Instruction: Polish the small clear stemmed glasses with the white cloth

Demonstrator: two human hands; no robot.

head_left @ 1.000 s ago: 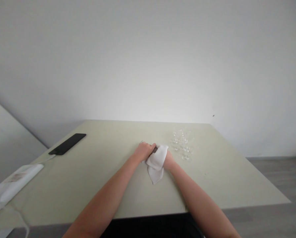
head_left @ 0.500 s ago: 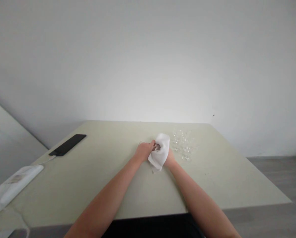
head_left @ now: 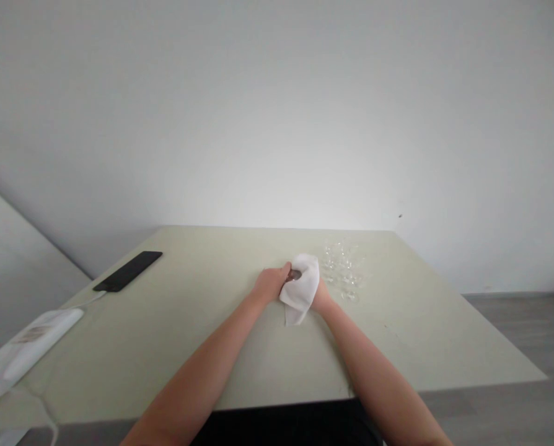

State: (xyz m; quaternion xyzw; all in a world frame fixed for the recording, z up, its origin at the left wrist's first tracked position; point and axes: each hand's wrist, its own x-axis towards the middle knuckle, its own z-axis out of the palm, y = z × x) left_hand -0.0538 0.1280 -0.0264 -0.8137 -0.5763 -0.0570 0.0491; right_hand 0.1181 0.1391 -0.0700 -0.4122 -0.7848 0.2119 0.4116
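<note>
Over the worktop [head_left: 202, 266], the left grip [head_left: 272, 283] clasped an apparent glass [head_left: 295, 275], the right grip [head_left: 321, 296] closed in a white cloth [head_left: 303, 290] around it; likely light, slippery, fragile, best cradled by its body.

1. The left forearm [head_left: 216, 347], bare, slants forward and inward.
2. The left hand [head_left: 271, 282] is curled in a grip, thumb uppermost, pointing rightward.
3. The right forearm [head_left: 374, 365], also bare, angles forward and leftward.
4. The right hand [head_left: 322, 295] is mostly hidden, finger pose unclear.
5. Both hands are near each other.
</note>
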